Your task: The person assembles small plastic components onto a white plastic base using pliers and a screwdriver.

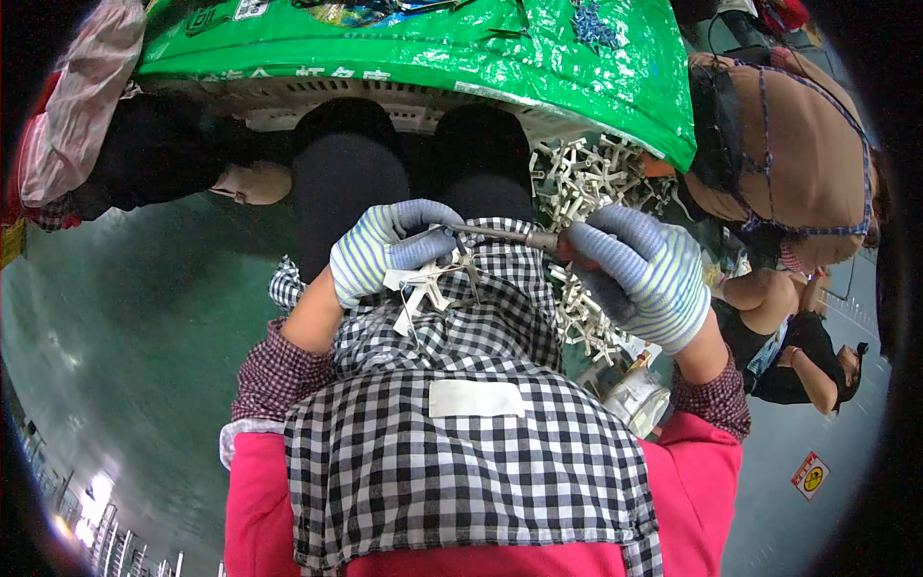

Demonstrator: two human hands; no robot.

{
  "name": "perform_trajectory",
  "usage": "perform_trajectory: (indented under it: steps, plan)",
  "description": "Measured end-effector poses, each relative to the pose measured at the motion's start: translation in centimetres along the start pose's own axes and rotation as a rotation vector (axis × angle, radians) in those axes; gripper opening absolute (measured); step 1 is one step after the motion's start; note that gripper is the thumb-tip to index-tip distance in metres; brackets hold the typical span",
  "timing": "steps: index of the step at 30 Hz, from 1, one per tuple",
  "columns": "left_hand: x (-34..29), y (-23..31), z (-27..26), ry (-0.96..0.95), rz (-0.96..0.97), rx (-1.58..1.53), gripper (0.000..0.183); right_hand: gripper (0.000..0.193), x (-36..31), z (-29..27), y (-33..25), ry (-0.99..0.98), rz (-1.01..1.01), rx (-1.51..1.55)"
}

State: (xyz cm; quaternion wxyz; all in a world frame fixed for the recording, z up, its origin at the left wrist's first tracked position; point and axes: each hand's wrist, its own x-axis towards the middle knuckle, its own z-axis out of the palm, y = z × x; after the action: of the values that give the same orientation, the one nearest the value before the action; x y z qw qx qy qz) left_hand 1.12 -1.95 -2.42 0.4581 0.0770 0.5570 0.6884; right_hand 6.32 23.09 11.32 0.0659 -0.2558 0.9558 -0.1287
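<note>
My left hand [392, 252], in a striped knitted glove, is closed with thumb and fingers pinched on a white branched plastic part [423, 288]. Thin dark strips and wires hang from that part over the checked apron on my lap. My right hand [646, 277], gloved the same way, grips a slim tool [500, 234] with a thin metal shaft, a thicker metal collar and a reddish handle mostly hidden in the glove. Its kind is not clear. The shaft points left, and its tip meets the left fingertips, where the contact is too small to make out.
A green plastic sheet [423, 58] covers the work surface ahead, with small blue pieces [594, 27] on it. Many white branched parts [588, 178] lie heaped to the right of my legs. People sit close at left and right; a brown-covered back [803, 144] is nearest on the right.
</note>
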Motion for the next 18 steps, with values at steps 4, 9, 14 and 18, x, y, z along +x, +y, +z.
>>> perform_trajectory:
  steps: [4, 9, 14, 18]
  plan:
    - [0.35, -0.83, -0.15, 0.006, 0.051, -0.018, 0.021, 0.036, 0.08, -0.09, -0.05, 0.005, -0.019, -0.011]
    - [0.39, -0.58, -0.11, 0.012, 0.014, 0.035, 0.022, 0.035, 0.00, -0.06, 0.19, -0.020, -0.017, -0.012]
    - [0.35, -0.86, -0.01, 0.023, 0.019, 0.064, 0.021, 0.032, 0.13, -0.21, -0.18, -0.005, -0.033, -0.044]
    - [0.23, -0.44, 0.13, 0.015, -0.011, 0.082, 0.020, 0.030, -0.01, -0.44, -0.50, -0.032, -0.086, -0.182]
